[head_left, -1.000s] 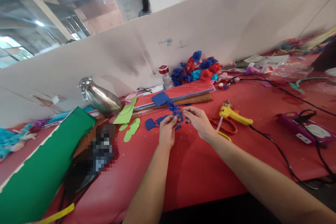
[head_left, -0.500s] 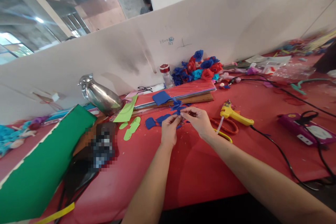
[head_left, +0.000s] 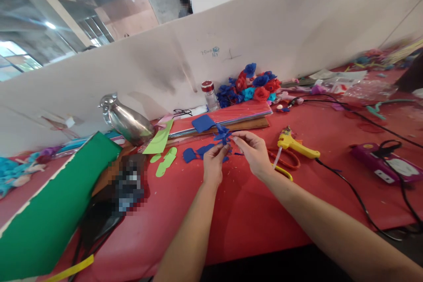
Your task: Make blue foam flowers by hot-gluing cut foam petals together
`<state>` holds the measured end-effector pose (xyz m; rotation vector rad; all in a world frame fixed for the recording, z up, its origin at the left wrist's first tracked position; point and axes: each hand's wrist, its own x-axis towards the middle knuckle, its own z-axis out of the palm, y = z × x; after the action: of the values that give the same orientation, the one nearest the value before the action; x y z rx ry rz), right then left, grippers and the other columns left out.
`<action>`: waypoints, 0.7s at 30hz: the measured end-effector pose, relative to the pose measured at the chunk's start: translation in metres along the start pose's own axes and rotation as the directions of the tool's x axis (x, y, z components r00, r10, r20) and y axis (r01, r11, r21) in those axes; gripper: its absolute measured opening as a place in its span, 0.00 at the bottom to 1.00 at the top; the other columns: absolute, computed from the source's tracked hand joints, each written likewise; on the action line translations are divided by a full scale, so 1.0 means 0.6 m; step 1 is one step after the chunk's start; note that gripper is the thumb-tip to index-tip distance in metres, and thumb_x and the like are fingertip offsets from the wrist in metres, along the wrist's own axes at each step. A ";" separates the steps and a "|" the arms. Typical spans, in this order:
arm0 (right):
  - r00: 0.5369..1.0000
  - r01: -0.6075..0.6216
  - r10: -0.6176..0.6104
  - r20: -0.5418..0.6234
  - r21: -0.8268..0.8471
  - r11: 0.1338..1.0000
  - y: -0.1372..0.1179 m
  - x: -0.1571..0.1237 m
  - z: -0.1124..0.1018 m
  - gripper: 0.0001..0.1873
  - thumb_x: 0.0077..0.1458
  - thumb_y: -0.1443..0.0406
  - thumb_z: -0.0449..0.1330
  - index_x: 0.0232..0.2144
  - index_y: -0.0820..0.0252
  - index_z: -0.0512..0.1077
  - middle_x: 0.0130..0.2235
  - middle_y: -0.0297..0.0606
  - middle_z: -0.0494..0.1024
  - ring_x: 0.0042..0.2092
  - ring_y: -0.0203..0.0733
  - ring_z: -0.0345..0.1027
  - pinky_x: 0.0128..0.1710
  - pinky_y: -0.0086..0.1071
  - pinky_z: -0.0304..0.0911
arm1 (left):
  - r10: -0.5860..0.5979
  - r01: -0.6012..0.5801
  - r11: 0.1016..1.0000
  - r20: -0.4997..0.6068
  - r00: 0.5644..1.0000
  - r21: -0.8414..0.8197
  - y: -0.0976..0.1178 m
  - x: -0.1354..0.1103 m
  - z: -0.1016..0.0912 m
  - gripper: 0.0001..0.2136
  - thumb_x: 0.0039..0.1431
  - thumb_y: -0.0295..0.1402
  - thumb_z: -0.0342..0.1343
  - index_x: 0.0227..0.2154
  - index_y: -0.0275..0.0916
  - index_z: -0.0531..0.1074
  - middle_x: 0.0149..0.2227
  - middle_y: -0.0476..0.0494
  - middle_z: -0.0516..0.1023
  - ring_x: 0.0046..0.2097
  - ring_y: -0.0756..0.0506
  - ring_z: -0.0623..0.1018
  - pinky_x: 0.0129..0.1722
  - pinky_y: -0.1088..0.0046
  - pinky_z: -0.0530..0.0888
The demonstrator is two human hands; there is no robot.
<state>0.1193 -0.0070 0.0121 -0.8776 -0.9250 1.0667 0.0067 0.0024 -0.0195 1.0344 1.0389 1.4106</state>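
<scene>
Blue piece [head_left: 222,135] between left fingers [head_left: 219,151], right fingers [head_left: 243,144] at its edge, yellow glue gun [head_left: 299,146] farther right

Both forearms [head_left: 193,220] bare to wrists [head_left: 213,179]; fingers [head_left: 223,152] slender, bare.

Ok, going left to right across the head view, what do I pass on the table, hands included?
Green panel → metal jug → light green cut-outs → left hand → right hand → yellow glue gun → purple box with a black cable on it.
</scene>
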 end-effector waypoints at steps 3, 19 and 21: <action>0.995 -0.078 0.079 0.055 -0.018 0.997 -0.004 -0.001 0.001 0.07 0.41 0.61 0.62 0.23 0.58 0.74 0.21 0.29 0.69 0.24 0.33 0.59 0.27 0.30 0.58 | 0.033 -0.033 0.999 -0.015 0.999 -0.003 0.001 0.000 -0.001 0.11 0.44 0.39 0.65 0.28 0.36 0.80 0.25 0.47 0.78 0.29 0.51 0.74 0.34 0.75 0.69; 0.937 -0.225 0.215 0.274 0.006 0.974 -0.015 -0.009 0.003 0.07 0.38 0.61 0.60 0.18 0.59 0.72 0.17 0.30 0.69 0.20 0.30 0.52 0.23 0.29 0.47 | 0.187 -0.182 0.982 -0.099 0.977 0.057 -0.007 0.008 -0.012 0.06 0.45 0.32 0.61 0.27 0.38 0.80 0.27 0.48 0.80 0.32 0.47 0.75 0.38 0.71 0.70; 0.931 -0.250 0.241 0.274 -0.001 0.968 -0.014 -0.009 0.004 0.07 0.38 0.61 0.60 0.19 0.59 0.73 0.17 0.31 0.70 0.20 0.30 0.52 0.22 0.29 0.47 | 0.199 -0.190 0.979 -0.133 0.971 0.077 -0.011 0.011 -0.017 0.05 0.44 0.32 0.61 0.25 0.38 0.79 0.25 0.49 0.78 0.32 0.48 0.75 0.37 0.72 0.70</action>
<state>0.1183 -0.0142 0.0197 -0.8471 -1.0391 1.4430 -0.0018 0.0089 -0.0278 1.1207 1.1139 1.6376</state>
